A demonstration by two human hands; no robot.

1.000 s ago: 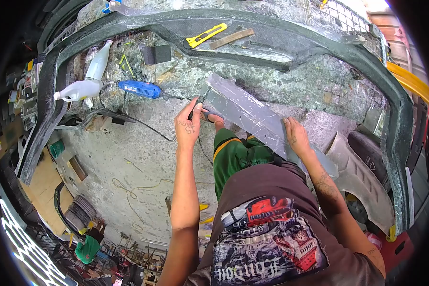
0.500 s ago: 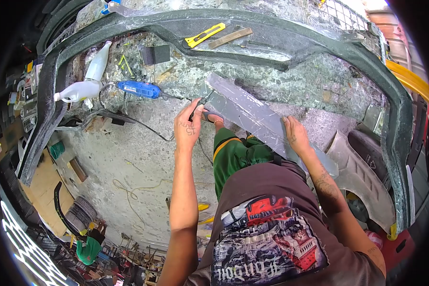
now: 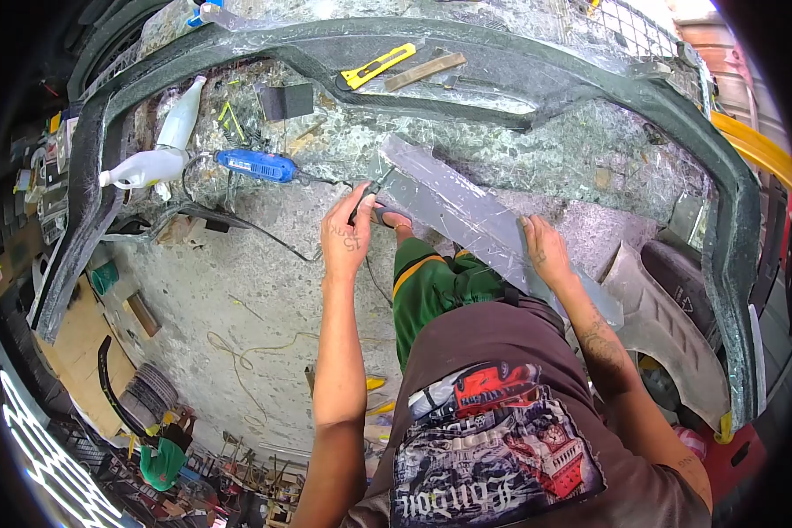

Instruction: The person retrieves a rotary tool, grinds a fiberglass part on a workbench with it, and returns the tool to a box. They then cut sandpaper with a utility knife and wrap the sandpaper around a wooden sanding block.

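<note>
A long grey panel, scratched and whitish in places, slants from the workbench towards my lap. My left hand is closed around a slim dark handpiece, its tip at the panel's far left corner. A black shaft runs from that handpiece to a blue rotary tool lying on the bench. At the panel's right edge, my right hand grips it, fingertips on the upper face and thumb hidden.
A large black curved frame arches around the bench. Inside it lie a yellow cutter, a wooden stick, a dark square pad and white bottles. A grey fender-like part stands right. Another person is far lower left.
Hardly anything differs. My left hand and the handpiece have shifted very slightly at the panel's corner; my right hand stays put.
</note>
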